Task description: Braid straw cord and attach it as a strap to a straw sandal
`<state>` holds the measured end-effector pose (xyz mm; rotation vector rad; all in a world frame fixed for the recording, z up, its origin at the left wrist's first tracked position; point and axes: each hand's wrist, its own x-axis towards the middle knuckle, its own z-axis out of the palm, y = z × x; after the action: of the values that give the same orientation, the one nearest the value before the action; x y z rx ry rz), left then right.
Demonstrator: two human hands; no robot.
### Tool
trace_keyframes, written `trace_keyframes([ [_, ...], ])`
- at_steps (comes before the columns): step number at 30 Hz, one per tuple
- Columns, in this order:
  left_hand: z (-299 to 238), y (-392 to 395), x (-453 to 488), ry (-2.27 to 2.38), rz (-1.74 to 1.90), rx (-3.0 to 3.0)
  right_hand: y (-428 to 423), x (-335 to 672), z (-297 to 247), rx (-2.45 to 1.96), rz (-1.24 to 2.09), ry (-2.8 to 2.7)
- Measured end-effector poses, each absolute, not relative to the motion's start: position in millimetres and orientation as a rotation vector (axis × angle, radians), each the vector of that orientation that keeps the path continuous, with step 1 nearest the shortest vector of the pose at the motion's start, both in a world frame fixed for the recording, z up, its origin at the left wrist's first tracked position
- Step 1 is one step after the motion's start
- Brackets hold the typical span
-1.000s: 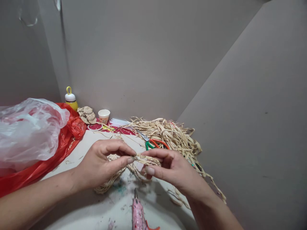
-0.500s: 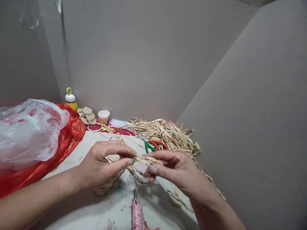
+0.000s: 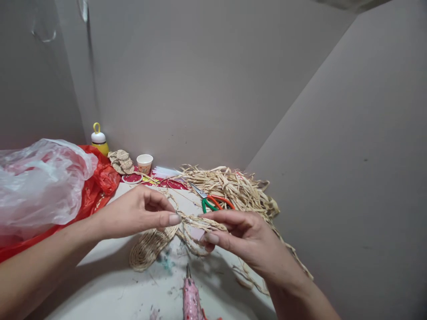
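Observation:
My right hand (image 3: 242, 233) pinches a bundle of braided straw cord (image 3: 203, 223) between thumb and fingers above the table. At the bundle's left end, my left hand (image 3: 147, 213) has its thumb and forefinger closed on the braid. A coiled oval woven straw piece (image 3: 147, 251), shaped like a sole, lies under my left hand, partly hidden by it. A braided loop (image 3: 191, 246) hangs between the oval piece and my right fingers. Just below stands the tip of a pink glue gun (image 3: 191, 298), pointing away from me.
Scissors (image 3: 213, 202) with green and orange handles lie against a heap of dry straw strips (image 3: 233, 186). Behind are a paper cup (image 3: 144, 164), glue sticks (image 3: 167, 172), and a yellow bottle (image 3: 99, 142). Plastic bags (image 3: 43, 186) cover the left side; grey walls (image 3: 187, 89) enclose the table.
My left hand has shifted left along the braid to its end, with the fingers drawn back, uncovering more of the oval piece. My right hand stays nearly still.

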<state>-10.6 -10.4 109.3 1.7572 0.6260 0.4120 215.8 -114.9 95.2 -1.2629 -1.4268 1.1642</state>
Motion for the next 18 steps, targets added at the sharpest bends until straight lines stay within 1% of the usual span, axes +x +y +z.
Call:
trace_keyframes([
  [4,101,-14,-3,0.557,0.388,1.528,-115,211,94,-1.318,1.108,-1.512],
  [9,93,-21,6,0.608,0.484,1.439,-114,209,92,-1.342,1.075,-1.512],
  [15,99,-26,5,0.628,0.708,1.518,-110,208,89,-1.196,1.242,-1.339],
  [18,95,-29,8,0.541,0.729,1.391,-109,205,86,-1.119,1.26,-1.283],
])
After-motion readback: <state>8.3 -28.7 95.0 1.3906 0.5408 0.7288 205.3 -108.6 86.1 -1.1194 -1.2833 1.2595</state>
